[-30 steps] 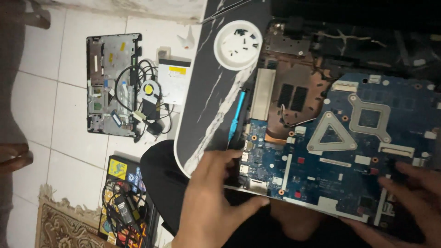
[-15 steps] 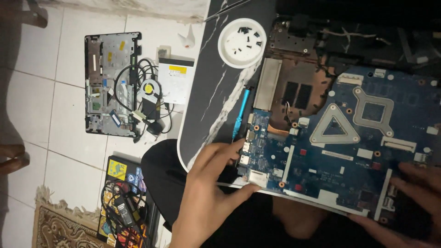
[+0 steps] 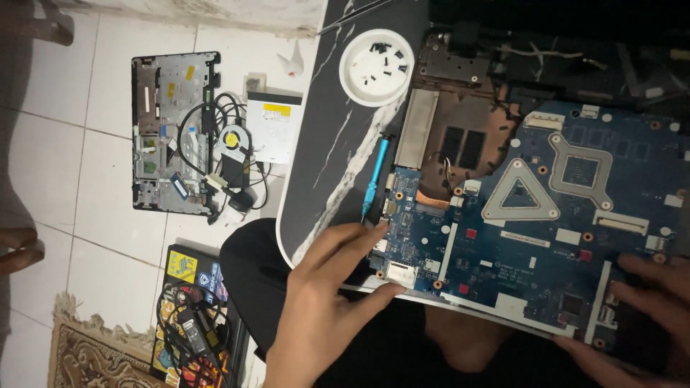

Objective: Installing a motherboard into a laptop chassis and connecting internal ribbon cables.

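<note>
- Blue laptop motherboard with silver triangular bracket [image 3: 532, 230]: lies flat in the opened dark laptop chassis [image 3: 460, 136] on the table, filling the frame from centre out to 3 o'clock.
- Left hand [image 3: 327, 302]: at the board's 9 o'clock edge, fingers loosely spread, fingertips touching the board's port side, thumb under the near edge by the white connector.
- Right hand [image 3: 647, 316]: at the board's 4 o'clock corner, fingers [image 3: 636, 291] laid on top of the board and one finger along its near edge; partly cut off by the frame, so exact grip: cannot tell.
- Blue-handled screwdriver [image 3: 374, 176]: lies on the table just beside the board's left edge, at 11 o'clock from the left hand, tip end close to the fingertips.
- Round white plastic dish holding small dark screws [image 3: 376, 68]: on the table at 12 o'clock from the left hand, just beside the chassis corner.
- Dark marble-pattern table with white edge [image 3: 323, 144]: carries the chassis, dish and screwdriver.
- On the white tiled floor at 9–10 o'clock: grey laptop keyboard frame [image 3: 169, 133] face down, black cables with a small fan [image 3: 233, 140] over its right side, a silver optical drive [image 3: 274, 126] beside it.
- At 7 o'clock: colourful box with black cables [image 3: 190, 316], next to a patterned rug [image 3: 86, 356].
</note>
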